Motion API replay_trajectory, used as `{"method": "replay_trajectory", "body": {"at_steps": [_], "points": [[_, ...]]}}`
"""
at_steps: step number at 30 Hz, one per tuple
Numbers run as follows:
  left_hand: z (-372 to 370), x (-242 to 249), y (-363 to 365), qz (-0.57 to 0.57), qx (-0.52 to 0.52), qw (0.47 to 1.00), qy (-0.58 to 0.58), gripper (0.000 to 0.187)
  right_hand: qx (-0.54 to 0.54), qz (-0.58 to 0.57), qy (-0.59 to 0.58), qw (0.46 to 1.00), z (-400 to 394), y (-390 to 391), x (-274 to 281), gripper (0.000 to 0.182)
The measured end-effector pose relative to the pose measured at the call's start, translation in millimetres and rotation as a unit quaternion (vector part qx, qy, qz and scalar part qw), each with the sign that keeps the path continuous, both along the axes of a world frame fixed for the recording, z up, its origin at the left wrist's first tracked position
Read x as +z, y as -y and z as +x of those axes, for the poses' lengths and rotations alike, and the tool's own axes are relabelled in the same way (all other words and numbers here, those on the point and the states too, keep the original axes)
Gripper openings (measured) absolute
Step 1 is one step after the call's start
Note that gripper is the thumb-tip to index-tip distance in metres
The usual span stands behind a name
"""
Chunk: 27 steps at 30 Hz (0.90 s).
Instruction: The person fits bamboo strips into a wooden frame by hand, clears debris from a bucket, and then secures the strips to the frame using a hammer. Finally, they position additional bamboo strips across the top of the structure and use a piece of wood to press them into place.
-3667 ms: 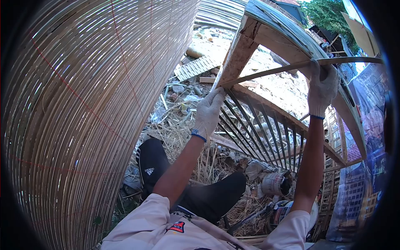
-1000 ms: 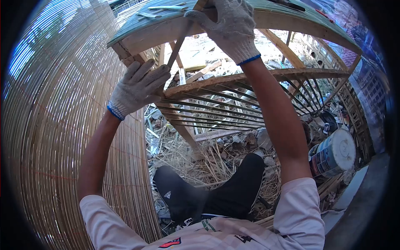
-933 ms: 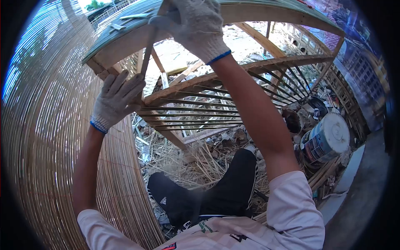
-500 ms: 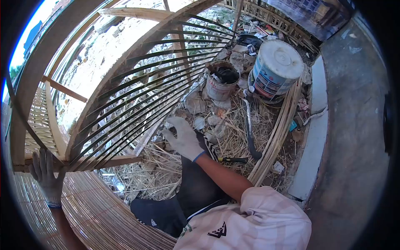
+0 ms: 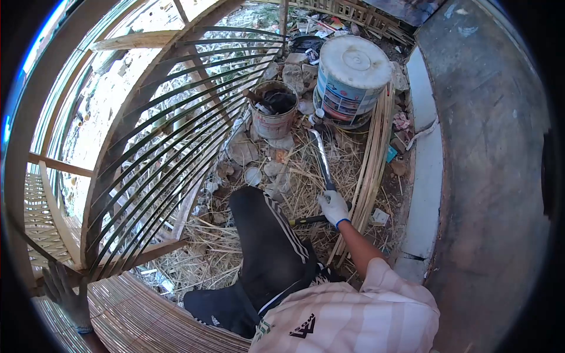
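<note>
My right hand (image 5: 334,209), in a white glove, is closed around the black grip of a hammer (image 5: 322,154). The hammer's silver shaft runs up toward the paint bucket, its head close to the bucket's base. Beside this hand lies a tool with a yellow-and-black handle (image 5: 303,221), partly hidden. At the far lower left, my gloved left hand (image 5: 67,297) rests against the wooden frame rail (image 5: 141,254), fingers stretched up over the end of a dark bent strip (image 5: 34,246). The palm side is hidden. Dark slats (image 5: 170,135) fan across the frame.
A lidded paint bucket (image 5: 353,73) and a smaller bucket (image 5: 273,112) with dark contents stand among stones and straw. Long bamboo strips (image 5: 371,170) lie along a pale ledge (image 5: 425,194) on the right. A reed mat (image 5: 147,306) spreads below the frame.
My right hand has moved from above my knee, right and down, onto the hammer grip. My left hand stays at the rail. The view has shifted right.
</note>
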<state>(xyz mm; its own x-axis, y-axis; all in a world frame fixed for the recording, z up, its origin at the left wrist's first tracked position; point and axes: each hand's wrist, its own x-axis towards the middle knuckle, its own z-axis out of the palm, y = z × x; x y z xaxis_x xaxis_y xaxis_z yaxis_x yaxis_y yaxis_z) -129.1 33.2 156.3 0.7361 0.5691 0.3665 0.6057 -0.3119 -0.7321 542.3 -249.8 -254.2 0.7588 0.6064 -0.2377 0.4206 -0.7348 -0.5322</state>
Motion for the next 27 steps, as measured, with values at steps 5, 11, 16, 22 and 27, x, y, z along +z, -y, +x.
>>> {"method": "replay_trajectory", "body": {"at_steps": [5,11,16,22,27], "points": [[26.3,7.4,24.1,-0.053,0.055,0.996,0.038,0.089,-0.009,0.117,-0.072,0.990,-40.3,-37.7,31.4,0.037],[49.8,15.7,27.1,-0.034,0.021,0.998,0.052,0.089,0.246,0.429,-0.032,0.868,-136.7,-178.8,223.8,0.027],[61.5,24.7,31.9,-0.026,-0.023,0.997,0.064,0.082,0.461,0.641,0.039,0.613,-215.1,-239.9,415.8,0.032],[57.8,25.0,31.4,-0.032,-0.018,0.998,0.054,0.078,0.592,0.635,0.159,0.470,-321.8,-283.1,577.6,0.021],[65.2,30.4,39.7,-0.025,-0.031,0.996,0.077,0.056,0.626,0.299,0.382,0.611,-393.8,-357.0,615.6,0.030]]}}
